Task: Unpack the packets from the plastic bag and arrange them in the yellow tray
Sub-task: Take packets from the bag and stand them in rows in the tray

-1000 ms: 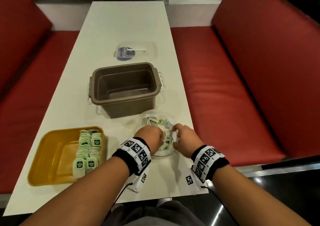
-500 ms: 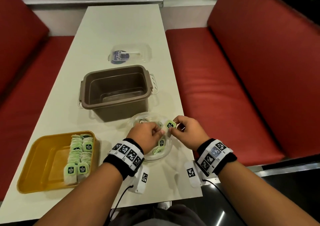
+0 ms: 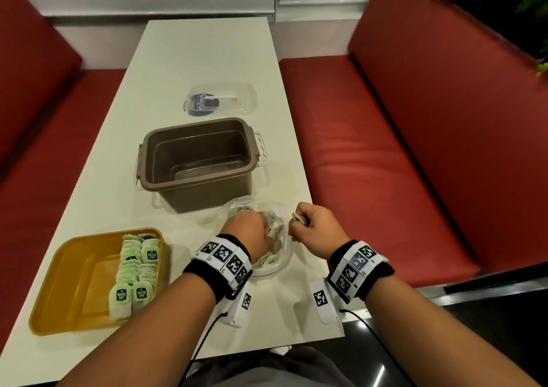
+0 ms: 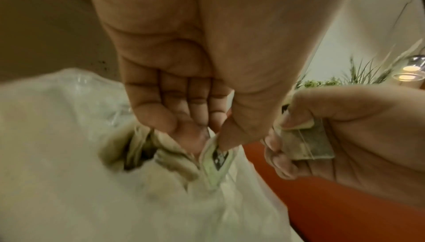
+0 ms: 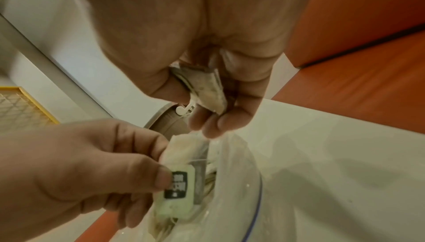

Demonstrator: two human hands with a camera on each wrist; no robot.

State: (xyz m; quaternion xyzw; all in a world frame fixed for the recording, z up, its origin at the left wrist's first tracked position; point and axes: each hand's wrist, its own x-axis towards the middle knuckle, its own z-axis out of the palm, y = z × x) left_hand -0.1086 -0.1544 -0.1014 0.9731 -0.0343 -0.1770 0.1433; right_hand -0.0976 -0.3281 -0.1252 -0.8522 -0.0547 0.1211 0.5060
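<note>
**Unpacking partway: two rows in tray, bag not empty**

I count two rows of packets along the tray's (image 3: 56,280) right side, running near to far. Bag (image 3: 278,263) still holds several. Left hand (image 3: 249,232) pinches a packet (image 5: 177,189) at the bag mouth, probably upright. Right hand (image 3: 314,229) clasps another packet (image 5: 207,89), long axis along its fingers.

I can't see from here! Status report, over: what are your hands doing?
Left hand pinches a packet at the plastic bag mouth. Right hand holds another packet. Yellow tray part filled. Nothing in the way.
</note>
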